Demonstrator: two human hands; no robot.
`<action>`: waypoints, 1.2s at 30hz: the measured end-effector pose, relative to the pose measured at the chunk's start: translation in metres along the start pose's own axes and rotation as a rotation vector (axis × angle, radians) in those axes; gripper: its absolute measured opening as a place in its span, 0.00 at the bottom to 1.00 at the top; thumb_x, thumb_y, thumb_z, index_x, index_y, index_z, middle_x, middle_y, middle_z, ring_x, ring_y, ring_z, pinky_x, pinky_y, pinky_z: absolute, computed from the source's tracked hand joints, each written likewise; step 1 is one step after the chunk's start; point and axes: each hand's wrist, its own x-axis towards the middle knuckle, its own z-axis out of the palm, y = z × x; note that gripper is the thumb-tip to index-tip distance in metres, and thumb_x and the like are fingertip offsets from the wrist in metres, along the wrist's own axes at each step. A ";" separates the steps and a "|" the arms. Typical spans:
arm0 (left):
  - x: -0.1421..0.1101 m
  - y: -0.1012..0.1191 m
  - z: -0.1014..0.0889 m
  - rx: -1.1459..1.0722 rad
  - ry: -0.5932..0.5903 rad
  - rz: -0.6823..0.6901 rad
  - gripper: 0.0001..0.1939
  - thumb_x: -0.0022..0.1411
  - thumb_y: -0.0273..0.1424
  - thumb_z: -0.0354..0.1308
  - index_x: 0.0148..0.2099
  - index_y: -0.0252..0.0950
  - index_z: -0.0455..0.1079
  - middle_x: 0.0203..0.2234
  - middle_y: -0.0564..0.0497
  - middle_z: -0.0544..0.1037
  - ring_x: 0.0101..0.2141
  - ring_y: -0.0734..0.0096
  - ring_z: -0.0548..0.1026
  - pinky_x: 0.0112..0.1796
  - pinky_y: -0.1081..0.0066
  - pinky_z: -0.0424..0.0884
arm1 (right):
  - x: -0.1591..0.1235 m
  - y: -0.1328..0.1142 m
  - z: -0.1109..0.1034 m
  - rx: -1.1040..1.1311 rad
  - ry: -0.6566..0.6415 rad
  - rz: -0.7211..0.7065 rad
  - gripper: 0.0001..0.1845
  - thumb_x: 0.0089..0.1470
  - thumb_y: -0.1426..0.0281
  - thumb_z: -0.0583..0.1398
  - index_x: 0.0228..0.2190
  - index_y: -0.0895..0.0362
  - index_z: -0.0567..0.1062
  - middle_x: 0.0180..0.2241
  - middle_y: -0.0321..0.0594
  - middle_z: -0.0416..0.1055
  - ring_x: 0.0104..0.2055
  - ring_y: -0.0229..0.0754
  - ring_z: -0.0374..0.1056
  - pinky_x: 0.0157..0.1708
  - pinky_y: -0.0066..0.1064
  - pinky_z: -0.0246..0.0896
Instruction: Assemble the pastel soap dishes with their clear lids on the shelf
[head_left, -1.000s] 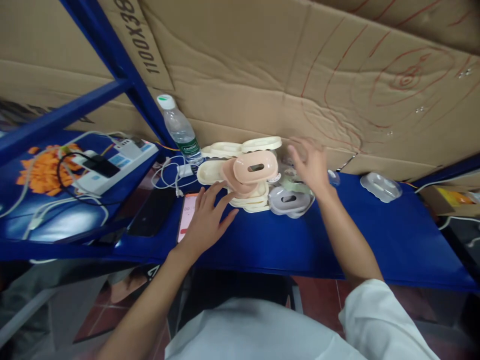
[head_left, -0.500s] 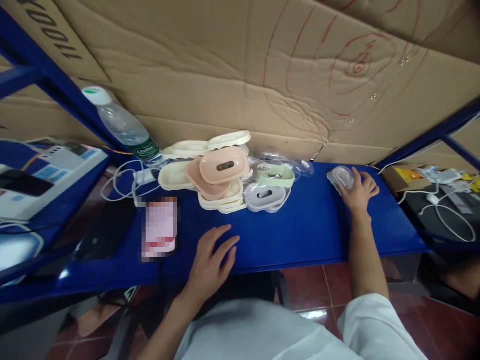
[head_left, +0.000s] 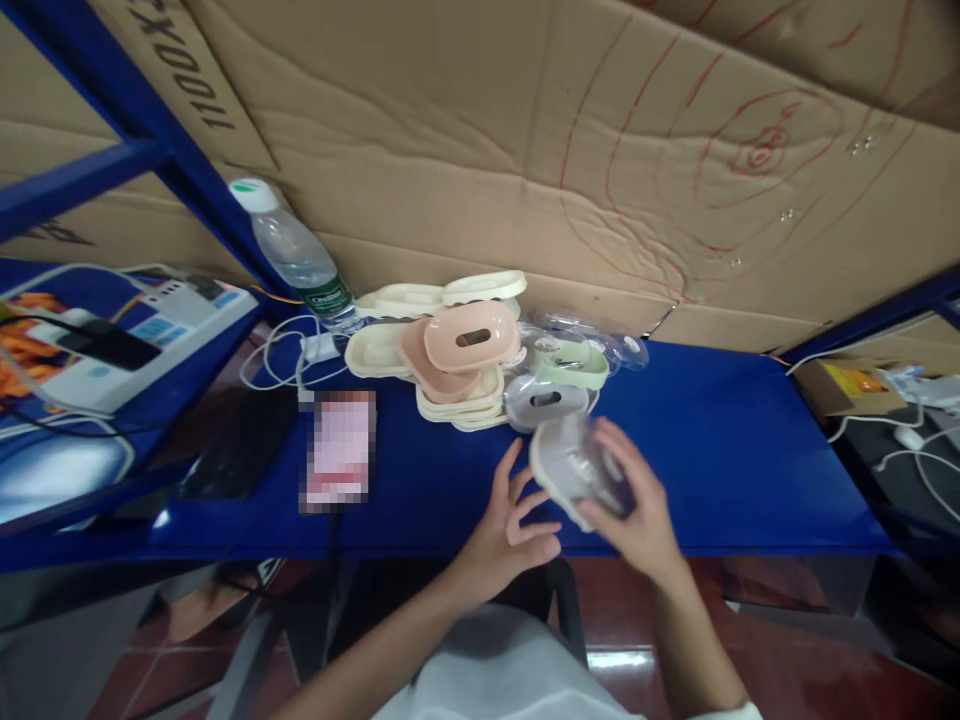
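My right hand [head_left: 637,515] is closed round a grey soap dish with a clear lid [head_left: 568,470], tilted above the front of the blue table; the motion blurs it slightly. Just to its left is my left hand [head_left: 517,520], its fingers spread and nothing in them; whether the fingertips touch the dish I cannot tell. Behind both hands lies a pile of oval soap dish parts: pink dishes [head_left: 469,338], cream ones [head_left: 379,350], a pale green one [head_left: 592,368] and a grey one [head_left: 546,400]. Clear lids [head_left: 630,350] lie at the pile's right end.
A water bottle [head_left: 304,255] leans at the back left, beside a white cable [head_left: 259,375]. A blurred-out pink phone-like object [head_left: 341,450] lies at the left. The cardboard wall [head_left: 450,150] closes off the back. A small carton [head_left: 847,388] stands beyond the right end.
My right hand has brought the grey soap dish from the table's right side to the middle, lifting it. My left hand has moved right, close to it. The view has shifted slightly.
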 end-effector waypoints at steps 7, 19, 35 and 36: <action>-0.020 -0.001 -0.036 -0.099 0.099 -0.062 0.42 0.48 0.51 0.81 0.61 0.37 0.78 0.53 0.37 0.85 0.57 0.38 0.80 0.61 0.45 0.73 | 0.078 -0.004 -0.010 -0.143 -0.027 -0.229 0.45 0.57 0.48 0.72 0.71 0.40 0.67 0.74 0.48 0.61 0.74 0.63 0.60 0.69 0.59 0.64; -0.053 -0.003 -0.049 -0.091 0.274 -0.078 0.42 0.47 0.49 0.83 0.60 0.34 0.79 0.54 0.36 0.85 0.57 0.38 0.80 0.63 0.43 0.70 | 0.256 0.046 -0.011 -0.128 -0.353 -0.081 0.44 0.52 0.40 0.71 0.61 0.53 0.78 0.64 0.51 0.75 0.67 0.62 0.70 0.70 0.59 0.62; -0.039 0.003 -0.056 -0.091 0.259 -0.063 0.41 0.46 0.50 0.83 0.58 0.36 0.81 0.54 0.37 0.85 0.59 0.37 0.80 0.65 0.43 0.69 | 0.106 -0.028 0.002 -0.165 -0.199 -0.300 0.23 0.72 0.55 0.60 0.64 0.41 0.75 0.65 0.41 0.75 0.68 0.55 0.70 0.68 0.55 0.66; -0.037 0.003 -0.056 -0.097 0.254 -0.065 0.41 0.46 0.49 0.83 0.58 0.36 0.81 0.54 0.37 0.85 0.59 0.38 0.80 0.65 0.44 0.69 | 0.076 -0.037 0.012 -0.147 -0.278 -0.321 0.26 0.70 0.55 0.62 0.66 0.40 0.73 0.66 0.41 0.74 0.68 0.55 0.70 0.67 0.54 0.68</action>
